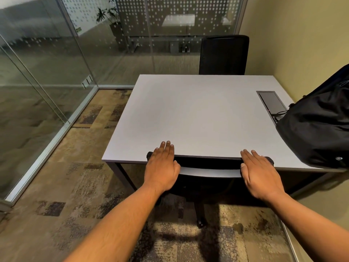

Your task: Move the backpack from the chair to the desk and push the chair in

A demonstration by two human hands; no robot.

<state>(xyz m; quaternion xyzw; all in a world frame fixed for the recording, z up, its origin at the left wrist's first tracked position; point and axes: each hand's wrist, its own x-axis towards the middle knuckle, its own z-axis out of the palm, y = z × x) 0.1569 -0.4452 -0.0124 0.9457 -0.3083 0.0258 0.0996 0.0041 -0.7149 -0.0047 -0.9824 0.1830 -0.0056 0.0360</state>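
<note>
A black backpack [319, 125] stands on the right end of the grey desk [188, 114], against the wall. The black office chair [207, 178] is tucked under the desk's near edge, its backrest top level with the desktop. My left hand [162, 167] lies flat on the left end of the backrest, fingers straight and reaching over the desk edge. Over at the backrest's right end, my right hand [258, 174] rests the same way. Neither hand grips anything. The chair's seat is hidden under the desk; its base and a caster show below.
A second black chair [223, 54] stands at the desk's far side. A cable box [272, 103] with a cable is set into the desktop near the backpack. Glass partitions [47, 72] run along the left and back, a wall along the right. Patterned carpet covers the floor.
</note>
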